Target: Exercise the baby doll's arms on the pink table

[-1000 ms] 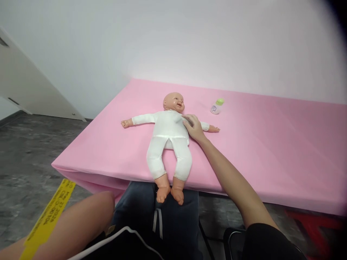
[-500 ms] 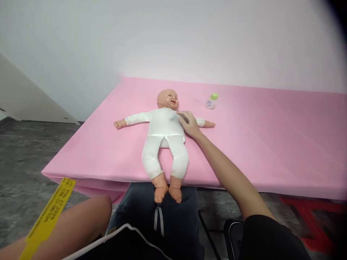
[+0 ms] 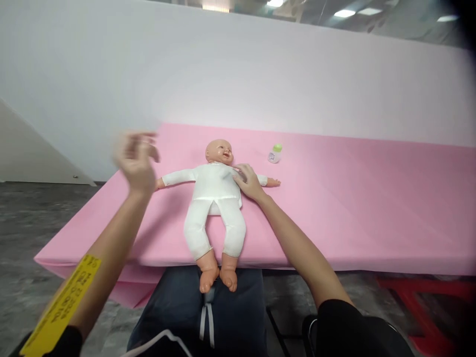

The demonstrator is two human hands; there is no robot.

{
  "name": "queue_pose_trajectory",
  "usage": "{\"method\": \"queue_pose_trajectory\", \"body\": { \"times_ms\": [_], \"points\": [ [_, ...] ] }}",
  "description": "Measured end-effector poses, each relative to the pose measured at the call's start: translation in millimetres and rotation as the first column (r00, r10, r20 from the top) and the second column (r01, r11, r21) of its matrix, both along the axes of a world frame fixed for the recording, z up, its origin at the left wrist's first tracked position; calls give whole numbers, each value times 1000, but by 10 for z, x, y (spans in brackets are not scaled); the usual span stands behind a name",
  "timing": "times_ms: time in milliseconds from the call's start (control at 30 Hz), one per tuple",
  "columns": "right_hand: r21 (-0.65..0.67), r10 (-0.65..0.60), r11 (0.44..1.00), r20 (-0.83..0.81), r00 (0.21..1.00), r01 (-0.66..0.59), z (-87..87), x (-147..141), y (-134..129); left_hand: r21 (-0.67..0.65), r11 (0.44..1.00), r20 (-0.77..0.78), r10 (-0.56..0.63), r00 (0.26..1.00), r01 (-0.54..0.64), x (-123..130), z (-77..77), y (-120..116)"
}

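A baby doll (image 3: 217,183) in a white top and trousers lies on its back on the pink-covered table (image 3: 334,213), arms spread, bare feet past the near edge. Resting on the doll's chest and side is my right hand (image 3: 248,182), its fingers laid loosely on the fabric without gripping. My left hand (image 3: 137,161) is in the air above the table's left side, close to one doll arm in the picture. Its fingers are blurred by motion but look apart and loosely bent, and I see nothing in them.
A small bottle with a green cap (image 3: 275,153) stands beyond the doll, to its right. Behind the table rises a white wall (image 3: 260,79). Below the table's front edge, at the right, are a dark chair (image 3: 310,329) and a red frame (image 3: 416,302).
My left arm has swung up from low at the left, bringing the hand into view over the table. My right hand stays on the doll. The view has tilted up and right.
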State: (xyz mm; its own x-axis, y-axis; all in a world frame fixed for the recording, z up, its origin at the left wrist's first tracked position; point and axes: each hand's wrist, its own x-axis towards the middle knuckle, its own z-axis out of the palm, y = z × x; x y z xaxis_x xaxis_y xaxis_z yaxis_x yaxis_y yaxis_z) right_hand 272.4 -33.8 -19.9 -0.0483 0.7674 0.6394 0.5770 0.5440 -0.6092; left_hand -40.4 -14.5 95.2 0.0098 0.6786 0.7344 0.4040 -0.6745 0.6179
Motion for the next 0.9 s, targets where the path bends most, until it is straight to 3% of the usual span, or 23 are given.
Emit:
{"method": "queue_pose_trajectory", "body": {
  "times_ms": [100, 167, 233, 367, 500, 633, 733, 900],
  "points": [
    [-37, -80, 996, -17, 997, 79, 209, 104, -95, -129, 991, -250, -57, 967, 25, 123, -216, 185],
    [-136, -157, 979, -25, 987, 152, 340, 173, -176, -295, 955, -428, -152, 891, 22, 163, -365, 290],
    [-269, -206, 941, 24, 978, 205, 421, 213, -250, -400, 916, -496, -193, 846, -25, 172, -477, 361],
    [-452, -240, 844, 161, 957, 288, 409, 202, -314, -486, 859, -628, -217, 748, -159, 187, -583, 407],
    [-530, -205, 807, 164, 965, 261, 316, 181, -277, -501, 820, -698, -193, 690, -277, 250, -615, 450],
    [-595, -214, 760, 147, 966, 259, 247, 206, -213, -473, 804, -713, -110, 693, -360, 301, -661, 472],
    [-578, -268, 765, 117, 956, 285, 187, 209, -179, -451, 811, -681, -43, 731, -373, 313, -708, 421],
    [-444, -394, 833, -58, 917, 330, 66, 151, -148, -470, 862, -497, -82, 864, -189, 283, -801, 355]
  ]
}}
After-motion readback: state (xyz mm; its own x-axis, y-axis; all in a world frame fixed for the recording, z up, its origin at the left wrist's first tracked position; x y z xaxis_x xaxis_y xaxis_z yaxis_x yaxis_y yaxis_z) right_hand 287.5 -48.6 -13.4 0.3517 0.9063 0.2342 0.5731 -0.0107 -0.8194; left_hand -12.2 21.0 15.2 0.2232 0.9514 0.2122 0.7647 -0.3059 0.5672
